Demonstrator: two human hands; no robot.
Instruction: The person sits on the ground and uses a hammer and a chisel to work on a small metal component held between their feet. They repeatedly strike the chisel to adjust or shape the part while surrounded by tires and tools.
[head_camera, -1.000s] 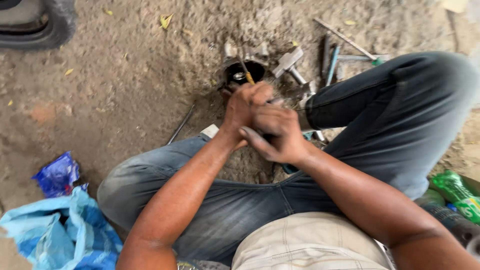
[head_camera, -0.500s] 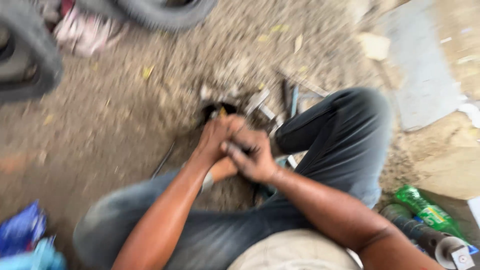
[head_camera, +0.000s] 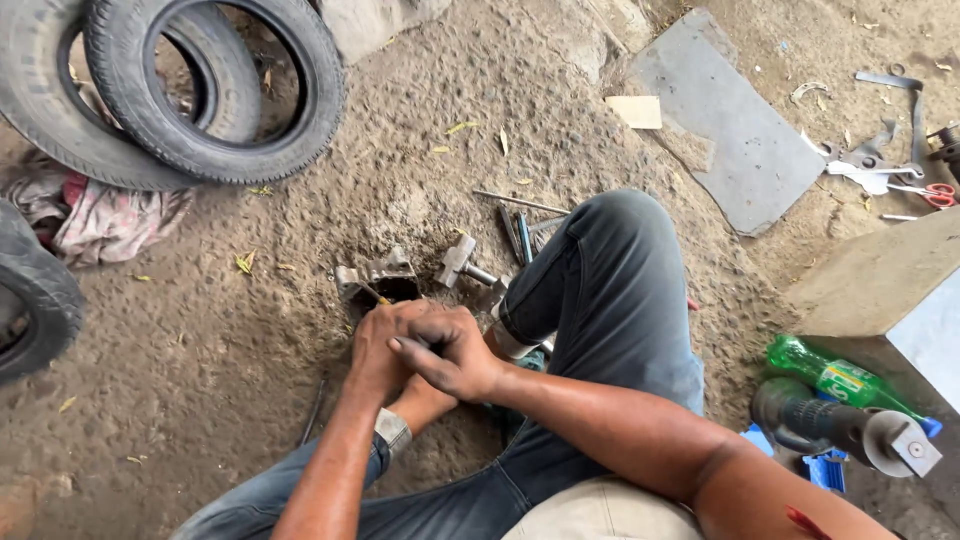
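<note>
My left hand (head_camera: 385, 345) and right hand (head_camera: 450, 352) pressed together above dirt ground (head_camera: 200, 330), fingers curled tight; cannot tell what they grip. Metal block (head_camera: 385, 277) sits just beyond knuckles, hammer (head_camera: 462, 264) beside it, tyres (head_camera: 215, 90) well apart.

A single head-worn camera looks steeply down from the seated person's own viewpoint, close over the clasped left hand (head_camera: 385, 350) and right hand (head_camera: 450, 352). It faces forward across the dirt floor (head_camera: 200, 350) towards the tyres (head_camera: 215, 90) at upper left.
</note>
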